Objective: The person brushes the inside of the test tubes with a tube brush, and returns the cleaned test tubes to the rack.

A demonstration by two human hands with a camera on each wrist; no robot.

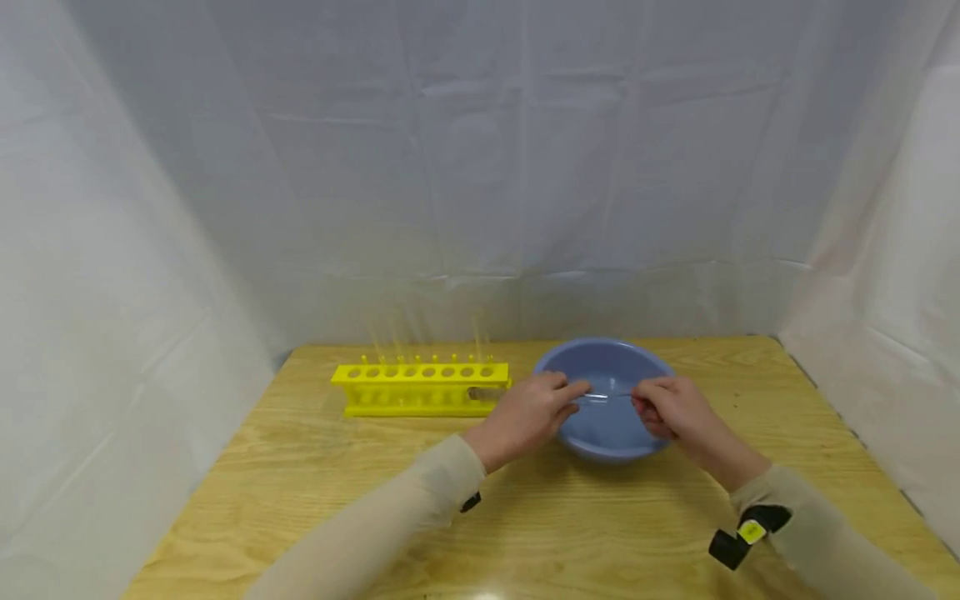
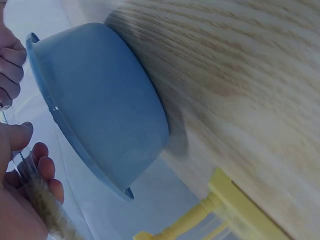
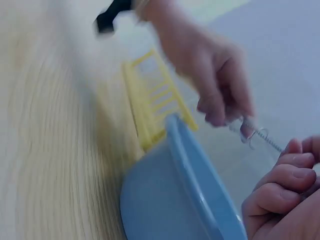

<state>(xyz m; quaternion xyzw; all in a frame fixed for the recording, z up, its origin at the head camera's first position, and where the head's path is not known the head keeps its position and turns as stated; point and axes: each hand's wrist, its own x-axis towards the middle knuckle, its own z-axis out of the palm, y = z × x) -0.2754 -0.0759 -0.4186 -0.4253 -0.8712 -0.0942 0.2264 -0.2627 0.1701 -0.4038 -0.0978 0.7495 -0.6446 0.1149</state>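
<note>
Over the blue basin [image 1: 607,429], my left hand [image 1: 532,412] holds a clear test tube [image 1: 597,398] between thumb and fingers. A brush with pale bristles [image 2: 45,202] sits inside the tube, seen in the left wrist view. Its twisted wire handle [image 3: 272,143] comes out of the tube's mouth toward the right. My right hand [image 1: 677,410] grips this wire with curled fingers, on the basin's right side. The tube lies roughly level between the two hands, above the basin's rim.
A yellow test tube rack [image 1: 420,373] stands left of the basin, with several clear tubes [image 1: 480,340] upright at its back. The wooden table [image 1: 570,533] ends at pale sheeting [image 1: 472,183] behind and at both sides.
</note>
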